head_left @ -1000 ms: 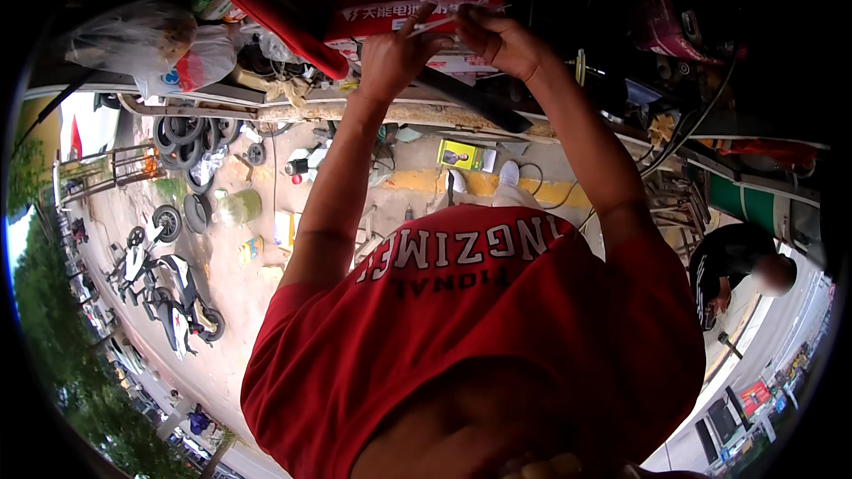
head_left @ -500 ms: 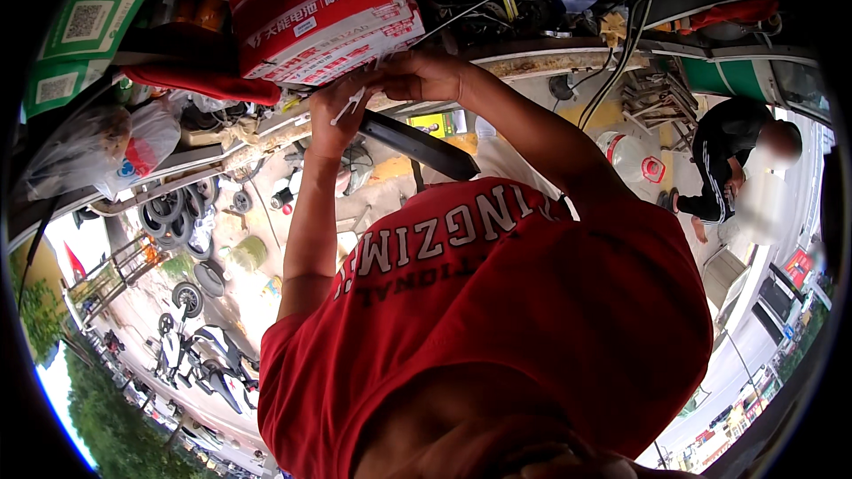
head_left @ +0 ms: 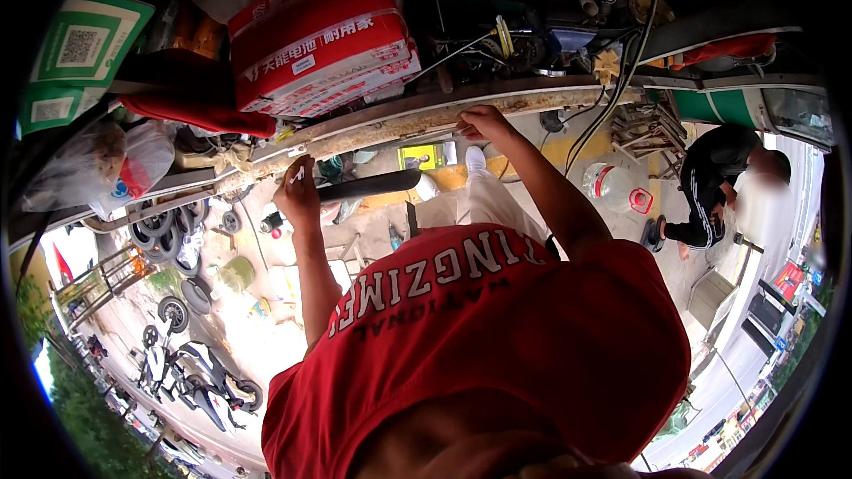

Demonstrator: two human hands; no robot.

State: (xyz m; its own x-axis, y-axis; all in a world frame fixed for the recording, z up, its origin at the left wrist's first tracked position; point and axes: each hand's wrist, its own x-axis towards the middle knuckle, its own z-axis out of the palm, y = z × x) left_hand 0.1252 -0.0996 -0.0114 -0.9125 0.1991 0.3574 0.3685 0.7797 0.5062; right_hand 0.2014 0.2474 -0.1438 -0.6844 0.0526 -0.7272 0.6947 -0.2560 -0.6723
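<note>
My left hand (head_left: 298,195) is closed round one end of a long, flat black bar-like piece (head_left: 373,184), which sticks out to the right below the bench edge. A small white strip (head_left: 299,174) shows at its fingers; its kind is too small to tell. My right hand (head_left: 486,122) is apart from it, just under the bench edge, thumb and fingers pinched together. Whatever may be between those fingertips is hidden. Above the left hand, a red battery carton (head_left: 319,35) stands on the bench.
A yellow-handled screwdriver (head_left: 503,37) lies amid dark clutter on the bench. Black cables (head_left: 621,80) hang over its edge at the right. Clear plastic bags (head_left: 133,155) lie at the left. A person in black (head_left: 717,168) sits at the right, beyond a large clear bottle (head_left: 617,188).
My hands were together near the carton and have drawn apart. The left came down and left with the black piece; the right moved right and down along the bench edge.
</note>
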